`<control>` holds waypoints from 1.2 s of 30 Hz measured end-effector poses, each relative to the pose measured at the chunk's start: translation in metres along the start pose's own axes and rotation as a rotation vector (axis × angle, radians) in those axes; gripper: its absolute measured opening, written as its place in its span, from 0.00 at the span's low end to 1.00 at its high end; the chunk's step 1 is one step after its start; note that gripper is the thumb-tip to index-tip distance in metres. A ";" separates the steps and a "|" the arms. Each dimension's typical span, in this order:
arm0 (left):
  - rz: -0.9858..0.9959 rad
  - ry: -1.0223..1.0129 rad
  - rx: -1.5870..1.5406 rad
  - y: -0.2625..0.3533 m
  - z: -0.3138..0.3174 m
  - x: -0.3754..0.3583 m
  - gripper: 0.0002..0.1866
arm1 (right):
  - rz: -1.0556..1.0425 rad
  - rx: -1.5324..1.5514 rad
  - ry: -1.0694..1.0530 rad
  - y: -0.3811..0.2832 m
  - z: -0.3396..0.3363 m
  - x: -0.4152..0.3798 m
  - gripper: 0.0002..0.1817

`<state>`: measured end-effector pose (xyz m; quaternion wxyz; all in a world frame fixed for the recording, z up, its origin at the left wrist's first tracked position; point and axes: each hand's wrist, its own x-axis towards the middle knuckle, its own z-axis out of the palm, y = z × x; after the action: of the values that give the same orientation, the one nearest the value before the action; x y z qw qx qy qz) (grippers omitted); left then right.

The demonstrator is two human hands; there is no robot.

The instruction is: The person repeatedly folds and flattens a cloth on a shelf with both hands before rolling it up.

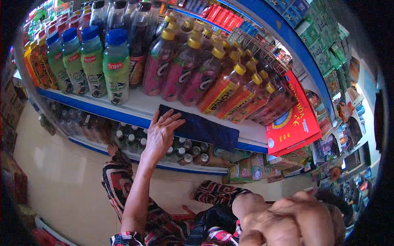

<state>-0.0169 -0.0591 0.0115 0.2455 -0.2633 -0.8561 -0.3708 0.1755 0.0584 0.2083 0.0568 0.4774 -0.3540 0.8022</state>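
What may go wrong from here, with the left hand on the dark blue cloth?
The left hand might nudge the pink-labelled plastic bottles with yellow caps behind it, perhaps toppling one. The dark blue cloth covers part of the white shelf's blue front edge, so it may slip off. The red cardboard box seems to overhang that edge and might get bumped.

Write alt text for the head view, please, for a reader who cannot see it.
The left hand rests on a dark blue cloth at the front edge of a shelf lined with bottles. The right hand, blurred, is close to the camera at lower right; a red box appears above it.
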 end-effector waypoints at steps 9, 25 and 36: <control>-0.002 0.024 0.032 -0.002 0.005 0.000 0.25 | 0.059 -0.020 0.000 0.004 -0.003 0.006 0.15; 0.016 -0.004 0.013 0.000 -0.001 0.002 0.23 | 0.260 0.356 -0.227 0.079 0.005 0.025 0.23; 0.023 -0.018 0.003 0.000 -0.002 0.003 0.25 | -0.494 1.033 0.205 0.117 0.054 0.048 0.33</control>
<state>-0.0187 -0.0591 0.0148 0.2422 -0.2762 -0.8557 -0.3644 0.1383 -0.0744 0.2029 0.0359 0.4316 0.2126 0.8759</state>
